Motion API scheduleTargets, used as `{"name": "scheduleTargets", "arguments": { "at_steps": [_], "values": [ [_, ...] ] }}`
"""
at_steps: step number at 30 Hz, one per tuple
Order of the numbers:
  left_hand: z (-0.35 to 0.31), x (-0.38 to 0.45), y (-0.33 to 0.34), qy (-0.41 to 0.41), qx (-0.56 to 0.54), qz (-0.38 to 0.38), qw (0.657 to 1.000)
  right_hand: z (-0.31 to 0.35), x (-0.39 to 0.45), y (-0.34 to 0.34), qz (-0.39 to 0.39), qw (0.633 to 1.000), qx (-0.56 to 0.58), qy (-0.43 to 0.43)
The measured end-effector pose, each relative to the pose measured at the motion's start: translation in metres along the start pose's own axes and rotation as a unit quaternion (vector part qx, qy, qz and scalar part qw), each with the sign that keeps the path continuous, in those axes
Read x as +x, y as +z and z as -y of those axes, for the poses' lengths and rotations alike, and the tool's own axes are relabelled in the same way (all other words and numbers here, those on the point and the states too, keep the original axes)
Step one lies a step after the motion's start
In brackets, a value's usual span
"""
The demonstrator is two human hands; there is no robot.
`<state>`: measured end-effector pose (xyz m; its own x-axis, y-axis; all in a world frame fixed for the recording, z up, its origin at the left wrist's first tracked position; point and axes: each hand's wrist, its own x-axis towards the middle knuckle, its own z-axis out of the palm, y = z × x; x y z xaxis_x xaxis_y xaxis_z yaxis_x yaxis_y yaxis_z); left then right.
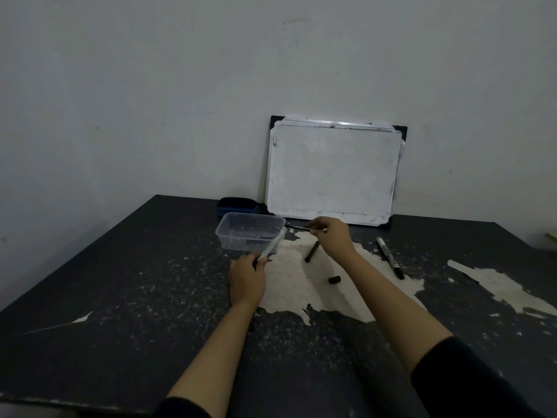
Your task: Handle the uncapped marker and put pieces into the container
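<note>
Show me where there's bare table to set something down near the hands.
Free: the dark table left of the left hand and clear container, and the near strip between the forearms. Crowded: around the right hand, with a marker, a cap, a dark stick and the whiteboard.

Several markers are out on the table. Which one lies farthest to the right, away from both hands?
The long marker with the pale barrel and black cap, lying alone right of the right hand. The others are in hands or between the forearms.

Both arms reach forward, left hand [247, 277] and right hand [333, 233] each curled in a grip
</note>
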<state>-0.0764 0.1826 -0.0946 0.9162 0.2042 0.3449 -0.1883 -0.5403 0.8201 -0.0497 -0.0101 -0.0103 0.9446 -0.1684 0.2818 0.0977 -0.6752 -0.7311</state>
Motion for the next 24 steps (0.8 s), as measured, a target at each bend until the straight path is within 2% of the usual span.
{"name": "scheduleTargets", "arguments": {
  "at_steps": [6, 11, 17, 21, 24],
  "values": [
    [-0.001, -0.002, -0.002, 0.004, -0.005, -0.002, 1.0, 0.008, 0.0, -0.007, 0.016, 1.0, -0.017, -0.011],
    [0.0, -0.001, -0.002, 0.012, 0.002, 0.009, 1.0, 0.017, 0.009, -0.017, 0.064, 0.992, -0.104, -0.028],
    [0.0, -0.001, -0.002, 0.041, -0.009, 0.042, 0.998, 0.019, -0.004, -0.012, 0.054, 0.996, -0.022, -0.074],
    [0.001, 0.001, -0.002, 0.041, -0.041, 0.053, 0.997, 0.011, -0.011, -0.015, 0.048, 0.995, 0.063, -0.062],
    [0.003, 0.001, -0.001, 0.036, -0.045, 0.063, 0.996, -0.004, -0.01, -0.024, 0.073, 0.997, -0.019, -0.035]
  ]
}}
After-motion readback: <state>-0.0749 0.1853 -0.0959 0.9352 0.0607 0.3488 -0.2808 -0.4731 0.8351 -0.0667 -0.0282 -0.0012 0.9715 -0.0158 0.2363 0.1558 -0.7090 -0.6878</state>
